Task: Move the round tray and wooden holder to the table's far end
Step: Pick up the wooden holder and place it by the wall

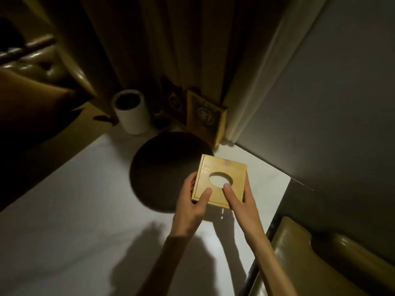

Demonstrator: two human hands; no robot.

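Note:
A square wooden holder [222,171] with an oval hole in its top is held above the white table [74,221], gripped on both sides. My left hand [192,204] clasps its left edge with the thumb on top. My right hand [239,201] holds its right edge, thumb tip at the hole's rim. The dark round tray [162,167] lies flat on the table just left of and behind the holder, partly hidden by it, near the table's far end.
At the far end stand a white cylindrical container [131,113] and a wooden sign stand [206,117] marked B7, against a curtain. A wall runs along the right. Padded seats sit at the upper left [32,60] and lower right [310,259].

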